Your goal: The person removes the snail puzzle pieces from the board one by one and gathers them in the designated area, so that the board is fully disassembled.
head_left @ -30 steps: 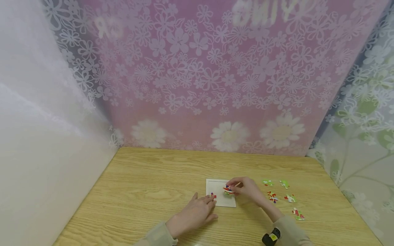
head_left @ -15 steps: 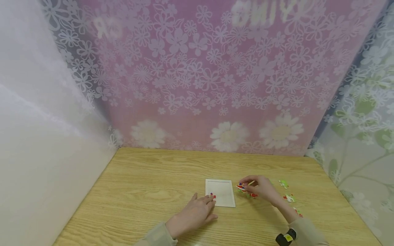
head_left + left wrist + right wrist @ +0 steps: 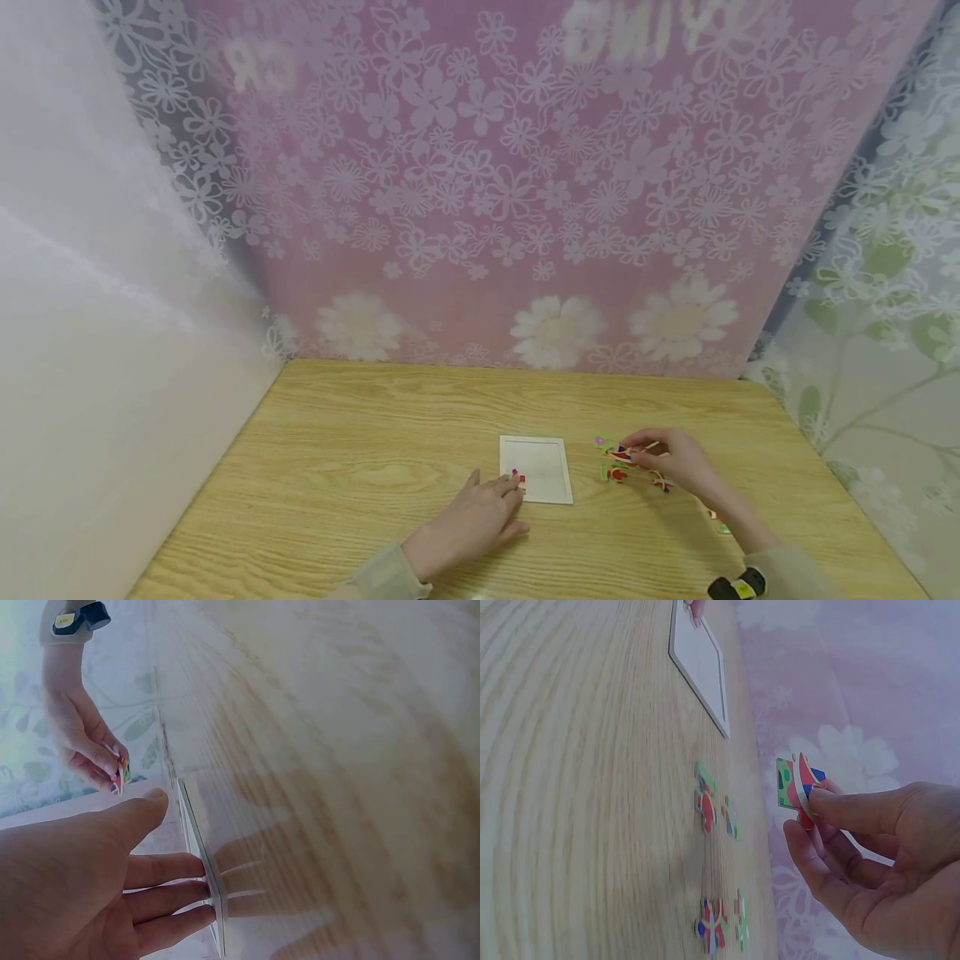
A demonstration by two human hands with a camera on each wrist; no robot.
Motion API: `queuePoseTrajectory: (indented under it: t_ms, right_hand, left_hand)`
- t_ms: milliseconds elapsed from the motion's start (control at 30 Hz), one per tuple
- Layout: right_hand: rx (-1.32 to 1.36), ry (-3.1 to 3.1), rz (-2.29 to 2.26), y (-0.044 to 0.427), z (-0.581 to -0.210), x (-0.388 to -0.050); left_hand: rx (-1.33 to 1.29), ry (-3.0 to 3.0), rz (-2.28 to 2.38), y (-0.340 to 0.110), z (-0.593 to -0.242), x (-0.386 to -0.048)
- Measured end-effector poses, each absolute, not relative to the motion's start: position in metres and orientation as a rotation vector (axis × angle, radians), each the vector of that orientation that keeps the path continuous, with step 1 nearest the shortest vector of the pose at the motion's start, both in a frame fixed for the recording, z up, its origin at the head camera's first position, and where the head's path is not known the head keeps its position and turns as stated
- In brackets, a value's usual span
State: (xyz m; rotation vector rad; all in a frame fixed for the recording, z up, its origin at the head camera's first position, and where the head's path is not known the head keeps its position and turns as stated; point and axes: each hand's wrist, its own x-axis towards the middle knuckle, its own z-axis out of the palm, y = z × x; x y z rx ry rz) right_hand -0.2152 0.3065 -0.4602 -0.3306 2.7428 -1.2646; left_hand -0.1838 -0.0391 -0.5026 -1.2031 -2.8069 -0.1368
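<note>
My left hand (image 3: 472, 525) lies with extended fingers over the near left edge of a white puzzle tray (image 3: 545, 467). Beside its fingertips, a small red and purple bit of a puzzle piece (image 3: 522, 480) shows in the tray; the fingers cover the rest. To the right of the tray, my right hand (image 3: 675, 462) pinches a red, blue, white and green puzzle piece (image 3: 787, 784) between thumb and fingers, raised off the table. Loose pieces lie below it, among them a red and green one (image 3: 707, 806) and a red, white and blue one (image 3: 711, 926).
The wood table (image 3: 360, 450) carries more loose pieces, one purple and green (image 3: 600, 441) and one partly behind the right forearm (image 3: 718, 522). A pink flowered backdrop (image 3: 450, 250) stands behind the table, with a pale panel (image 3: 135, 333) on the left.
My right hand has moved right with the held piece, from over the tray to above the loose pieces. The left hand stays in place on the tray.
</note>
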Motion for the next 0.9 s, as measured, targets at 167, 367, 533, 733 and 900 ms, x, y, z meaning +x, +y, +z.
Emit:
queuePoseTrajectory:
  t_ms: [167,367,533,733,900]
  right_hand:
    - [-0.317,2.74,-1.254,0.322,-0.461,-0.207]
    - [-0.298,2.733,-1.23,0.335,-0.462,-0.195]
    - [-0.292,2.689,-1.247,0.346,-0.468,-0.188]
    - [-0.286,2.65,-1.266,0.359,-0.475,-0.18]
    - [-0.286,2.634,-1.272,0.364,-0.481,-0.174]
  left_hand:
    - [-1.202,-2.801,-0.137,-0.039,-0.504,-0.185]
    - [-1.207,-2.771,-0.119,-0.039,-0.506,-0.185]
    - [-1.21,-2.757,-0.115,-0.039,-0.505,-0.185]
    - [-1.21,-2.773,-0.123,-0.039,-0.502,-0.183]
    - [-1.202,-2.79,-0.13,-0.039,-0.502,-0.183]
